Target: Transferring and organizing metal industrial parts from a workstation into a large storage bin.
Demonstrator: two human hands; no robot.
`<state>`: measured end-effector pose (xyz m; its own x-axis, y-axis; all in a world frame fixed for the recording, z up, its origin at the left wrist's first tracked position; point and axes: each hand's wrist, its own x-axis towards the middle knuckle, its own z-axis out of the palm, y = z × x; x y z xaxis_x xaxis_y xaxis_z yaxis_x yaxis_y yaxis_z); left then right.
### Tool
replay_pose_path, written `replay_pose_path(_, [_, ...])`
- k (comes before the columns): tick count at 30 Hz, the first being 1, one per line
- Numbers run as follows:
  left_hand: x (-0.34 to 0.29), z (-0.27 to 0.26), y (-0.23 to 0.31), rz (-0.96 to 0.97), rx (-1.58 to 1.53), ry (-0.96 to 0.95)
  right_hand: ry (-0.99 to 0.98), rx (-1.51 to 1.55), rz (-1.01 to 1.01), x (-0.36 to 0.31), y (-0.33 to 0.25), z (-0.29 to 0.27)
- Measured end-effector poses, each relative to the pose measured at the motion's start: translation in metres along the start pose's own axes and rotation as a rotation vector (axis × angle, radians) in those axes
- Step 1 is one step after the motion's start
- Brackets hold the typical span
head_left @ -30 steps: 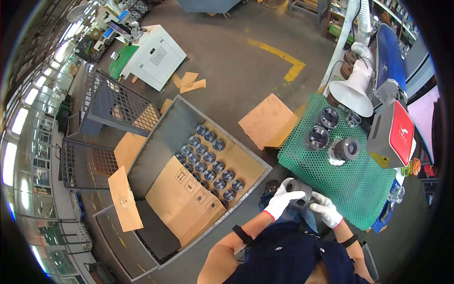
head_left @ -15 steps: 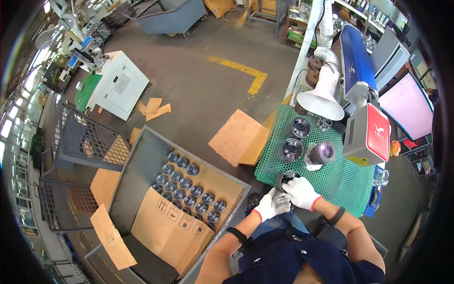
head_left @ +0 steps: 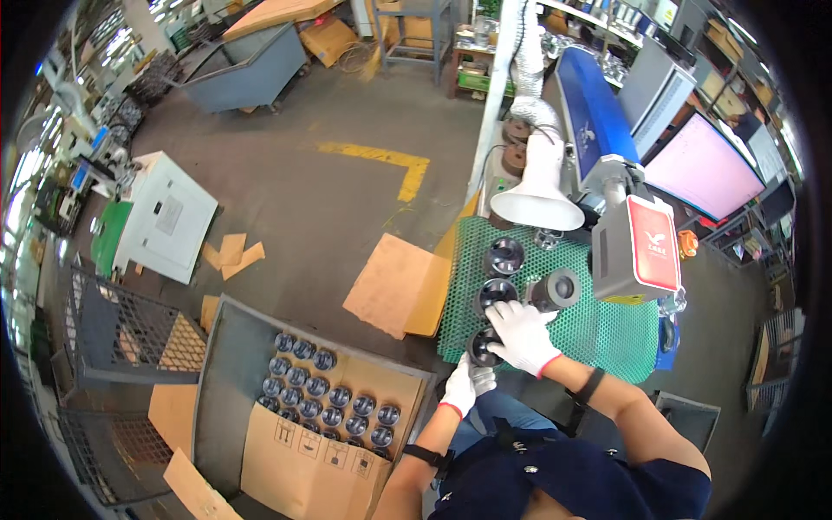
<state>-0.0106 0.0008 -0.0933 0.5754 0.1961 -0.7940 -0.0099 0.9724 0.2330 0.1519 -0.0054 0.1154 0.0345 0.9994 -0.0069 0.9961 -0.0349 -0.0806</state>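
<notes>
My left hand, in a white glove, grips the lower side of a dark, shiny piston at the near left edge of the green perforated mat. My gloved right hand is open just above it, thumb apart, its fingertips at the near rim of a second piston. Whether they touch that rim I cannot tell. Beyond stands a third piston. A dark grey cylindrical part sits to their right, beside the grey and red machine head.
A white extraction hood hangs over the mat's far side. At lower left, a grey metal bin holds rows of pistons on cardboard. A monitor stands at right. Cardboard leans by the mat.
My right hand has moved off the near piston toward the second one, its fingers opening. My left hand stays on the near piston. The purple glow on the cylindrical part is gone.
</notes>
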Motion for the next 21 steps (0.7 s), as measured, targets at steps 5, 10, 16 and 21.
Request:
replay_pose_path(5, [-0.026, 0.015, 0.022, 0.088, -0.105, 0.102, -0.152, -0.058, 0.093, 0.017, 0.02, 0.047])
replay_pose_path(10, [-0.041, 0.001, 0.037, 0.227, -0.011, 0.253, -0.155, 0.025, 0.11, 0.025, 0.021, 0.046])
replay_pose_path(16, [-0.069, 0.162, 0.146, 1.309, 1.648, 0.427, -0.249, 0.123, 0.007, 0.003, 0.039, 0.035])
replay_pose_path(21, [0.037, 0.213, 0.159, 0.987, 2.373, 0.317, -0.231, 0.284, -0.105, -0.055, 0.049, 0.017])
